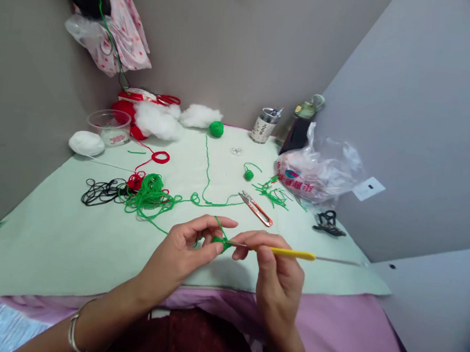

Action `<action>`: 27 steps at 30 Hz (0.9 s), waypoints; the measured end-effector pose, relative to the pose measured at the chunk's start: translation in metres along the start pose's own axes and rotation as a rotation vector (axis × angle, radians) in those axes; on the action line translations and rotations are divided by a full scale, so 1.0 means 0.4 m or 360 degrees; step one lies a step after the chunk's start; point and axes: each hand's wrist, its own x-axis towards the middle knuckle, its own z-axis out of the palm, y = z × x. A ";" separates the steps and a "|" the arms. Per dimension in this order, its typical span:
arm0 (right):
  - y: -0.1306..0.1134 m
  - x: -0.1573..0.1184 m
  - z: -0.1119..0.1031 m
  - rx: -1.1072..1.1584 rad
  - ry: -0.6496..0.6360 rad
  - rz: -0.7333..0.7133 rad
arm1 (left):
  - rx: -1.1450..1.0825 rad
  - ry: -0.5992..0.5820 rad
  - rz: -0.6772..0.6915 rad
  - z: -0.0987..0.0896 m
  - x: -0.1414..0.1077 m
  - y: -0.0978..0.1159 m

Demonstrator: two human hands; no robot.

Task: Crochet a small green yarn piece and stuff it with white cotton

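Note:
Between thumb and fingers, my left hand [188, 246] pinches a small green crochet piece [222, 243]. A strand of green yarn runs up from the piece over my raised left index finger. My right hand [275, 270] grips a crochet hook [289, 253] by its yellow handle, its metal tip at the green piece. The hook's other thin metal end sticks out to the right. A loose green yarn heap [148, 198] lies to the left, with a strand leading toward my left hand.
Orange-handled thread snips [256, 209] lie ahead of my hands, near green scraps [273, 194]. Around them are a green yarn ball [216, 129], black cord [105, 191], white stuffing [157, 120], a clear tub [111, 129], a pen holder [264, 126], a plastic bag [319, 171] and a black claw clip [329, 224].

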 end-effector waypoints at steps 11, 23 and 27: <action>0.036 -0.027 0.017 -0.0611 0.0165 -0.0587 | -0.0765 0.0008 -0.0473 0.024 0.006 -0.006; 0.029 -0.002 0.025 0.0370 0.0175 0.0160 | -0.0628 -0.0029 -0.0244 0.023 0.001 -0.001; 0.024 -0.004 0.015 0.0491 0.0155 0.0221 | -0.0568 -0.0024 -0.0222 0.017 0.002 -0.006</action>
